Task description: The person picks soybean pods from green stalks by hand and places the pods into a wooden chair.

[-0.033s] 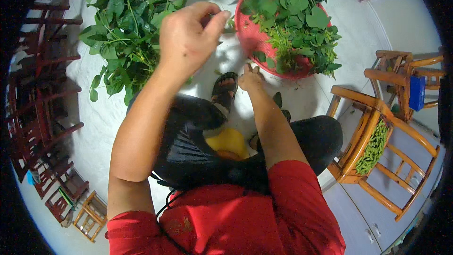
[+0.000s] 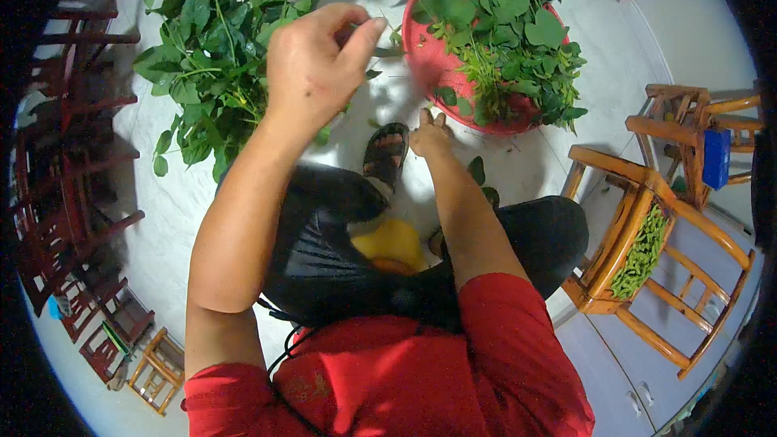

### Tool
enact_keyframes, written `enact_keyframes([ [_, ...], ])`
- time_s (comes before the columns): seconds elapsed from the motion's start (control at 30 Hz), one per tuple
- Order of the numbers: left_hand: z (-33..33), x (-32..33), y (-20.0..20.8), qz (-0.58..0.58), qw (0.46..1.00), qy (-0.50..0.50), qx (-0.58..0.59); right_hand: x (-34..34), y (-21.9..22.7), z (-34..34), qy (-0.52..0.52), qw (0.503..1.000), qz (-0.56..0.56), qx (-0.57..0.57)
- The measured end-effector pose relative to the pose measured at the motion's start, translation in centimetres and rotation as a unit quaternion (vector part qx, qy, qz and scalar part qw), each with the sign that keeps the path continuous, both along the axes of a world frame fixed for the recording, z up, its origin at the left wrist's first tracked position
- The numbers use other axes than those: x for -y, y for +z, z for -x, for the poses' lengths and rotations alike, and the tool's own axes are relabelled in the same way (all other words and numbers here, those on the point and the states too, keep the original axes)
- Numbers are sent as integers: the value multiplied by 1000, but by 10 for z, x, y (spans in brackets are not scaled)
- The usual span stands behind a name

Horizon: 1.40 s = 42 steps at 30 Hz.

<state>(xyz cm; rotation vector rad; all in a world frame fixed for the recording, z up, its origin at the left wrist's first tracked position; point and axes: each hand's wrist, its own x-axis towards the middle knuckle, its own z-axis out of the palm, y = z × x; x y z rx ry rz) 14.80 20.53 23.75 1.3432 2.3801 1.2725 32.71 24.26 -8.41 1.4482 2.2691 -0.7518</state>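
Dark wooden chairs line the left side, fading into the black rim. A lighter wooden chair stands at right. The leafy pile on the floor runs past the top edge, the left hand and wrist covering part of its right side. Heaped greens hide much of the red basket. The left hand is raised between them, thumb and fingers narrowly bent; whether it pinches a stem, I cannot tell. Green pods lie on the lighter chair. A yellow thing is mostly hidden between the legs. The right hand is near the basket's rim, its grip unclear.
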Motion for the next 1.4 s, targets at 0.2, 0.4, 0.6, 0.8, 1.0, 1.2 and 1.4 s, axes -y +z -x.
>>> enact_keyframes([
  [0.2, 5, -3, 5, 52, 998, -8, 29, -20, -29, 4, 8, 999, 2, 40],
  [0.4, 15, -2, -5, 70, 997, -1, 41, -17, -26, 16, 22, 991, -38, 126],
  [0.6, 3, -9, 7, 105, 993, -22, 54, -4, -50, -7, 69, 992, -104, 18],
  [0.8, -13, -23, 10, 46, 997, -68, -4, -15, -29, -27, -36, 983, -154, -97],
  [1.0, -32, -41, 20, 3, 994, -111, -10, -36, 8, -76, -37, 981, -8, -193],
  [1.2, -28, -28, 34, -25, 997, -65, 24, -34, 3, -83, 95, 984, -119, -95],
  [1.4, 5, 1, 18, 28, 997, 4, 74, -8, 7, 26, 122, 990, 0, -66],
])
